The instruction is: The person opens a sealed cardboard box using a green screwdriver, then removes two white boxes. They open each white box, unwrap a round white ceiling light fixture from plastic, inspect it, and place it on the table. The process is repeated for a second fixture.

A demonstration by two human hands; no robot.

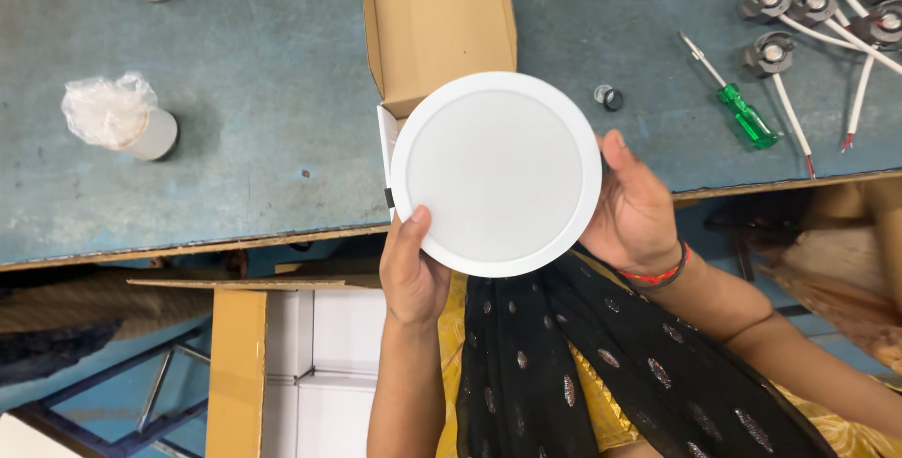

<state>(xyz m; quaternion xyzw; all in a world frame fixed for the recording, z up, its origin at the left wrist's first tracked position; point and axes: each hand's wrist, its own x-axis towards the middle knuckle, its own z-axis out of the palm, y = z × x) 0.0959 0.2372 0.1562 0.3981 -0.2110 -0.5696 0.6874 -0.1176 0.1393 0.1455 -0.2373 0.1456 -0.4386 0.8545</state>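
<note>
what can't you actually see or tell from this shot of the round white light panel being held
- Head view: back of the round white panel faces away.
- Left hand and right hand: most fingers hidden behind the panel.
- Open cardboard box: near end covered by the panel, top cut by the frame edge.
- Small ring by the green screwdriver: too small to identify.

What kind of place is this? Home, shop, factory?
Likely a small assembly or packing bench for light fittings. Both hands, left hand and right hand, hold a round white panel light over an open cardboard box; wired lamp holders and a green screwdriver lie on the worn blue table.
</note>
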